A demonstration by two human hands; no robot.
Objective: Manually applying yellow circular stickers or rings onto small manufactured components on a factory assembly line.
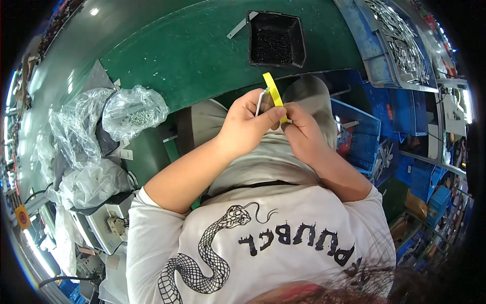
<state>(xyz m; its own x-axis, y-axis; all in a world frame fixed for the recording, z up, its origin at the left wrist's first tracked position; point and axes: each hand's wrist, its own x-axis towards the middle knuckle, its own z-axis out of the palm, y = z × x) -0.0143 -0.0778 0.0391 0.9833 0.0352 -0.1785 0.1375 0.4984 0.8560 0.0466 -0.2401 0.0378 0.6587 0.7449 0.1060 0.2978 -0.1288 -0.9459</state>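
Note:
Above my lap, in front of my shirt, my left hand [250, 121] is closed around a yellow strip [273, 93], its thumb pressed on the strip's lower part. The strip stands tilted, its upper end clear of the fingers. A thin silver metal piece [260, 101] with a bent top also sits in the left hand, beside the strip. My right hand [302, 129] is pinched closed close to the strip's lower end. A small pale bit shows at its fingertips, too small to name, and the fingers hide the rest.
On the green table [202, 55] stands a black bin [304, 43] of small dark parts, a flat metal strip [242, 25] by it. Left lies a clear bag [152, 104] with small screw-like pieces. Blue crates [372, 55], one full of metal parts, are at the right.

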